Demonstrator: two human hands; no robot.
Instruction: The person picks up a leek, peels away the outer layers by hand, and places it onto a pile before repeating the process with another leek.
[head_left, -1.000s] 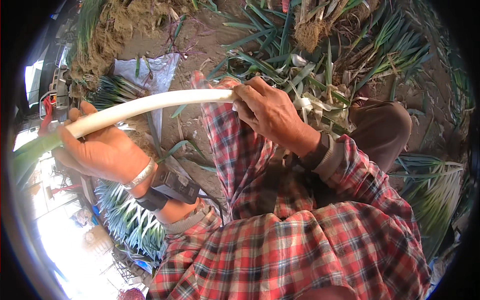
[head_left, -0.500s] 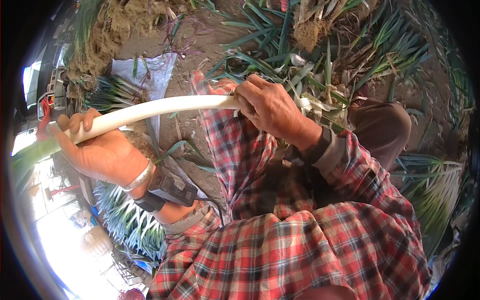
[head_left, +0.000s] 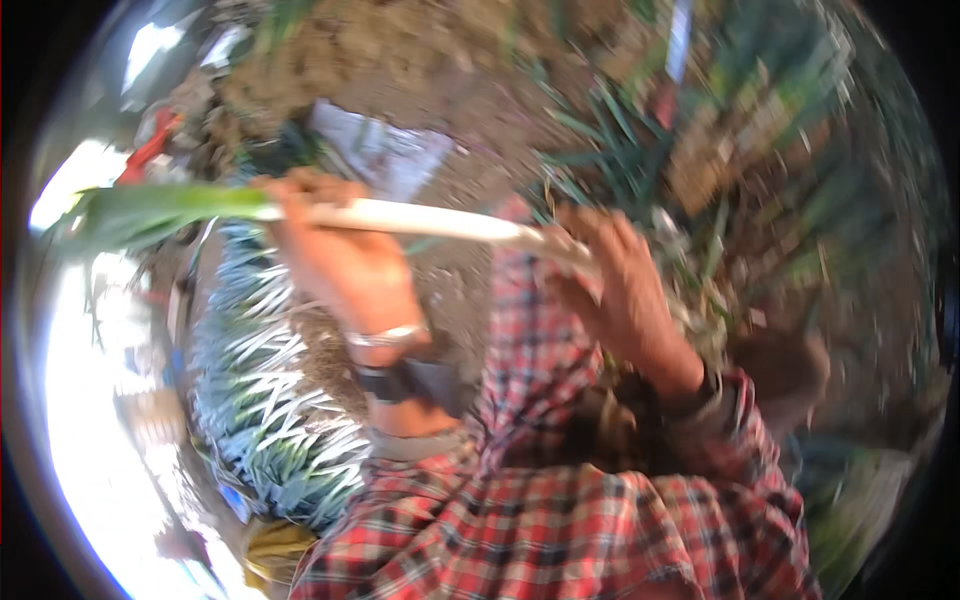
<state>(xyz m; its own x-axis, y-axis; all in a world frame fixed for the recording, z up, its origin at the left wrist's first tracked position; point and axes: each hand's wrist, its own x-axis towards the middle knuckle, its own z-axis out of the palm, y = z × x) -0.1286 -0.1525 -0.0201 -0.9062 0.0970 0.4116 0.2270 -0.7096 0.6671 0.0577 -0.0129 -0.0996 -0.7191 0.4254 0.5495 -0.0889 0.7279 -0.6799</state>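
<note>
Bridging both hands, seemingly: pale leek

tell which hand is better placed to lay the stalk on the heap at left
Left, probably: left hand grips the stalk and sits nearer the heap; right hand is farther, at the white end.

Leek now further R in view, w/ more leaf showing.

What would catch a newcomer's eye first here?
Most striking is a leek gripped in the left hand, its green leaves pointing left, its other end at the blurred right hand. Next come the pile of leeks at left and the red plaid shirt across the bottom.
</note>
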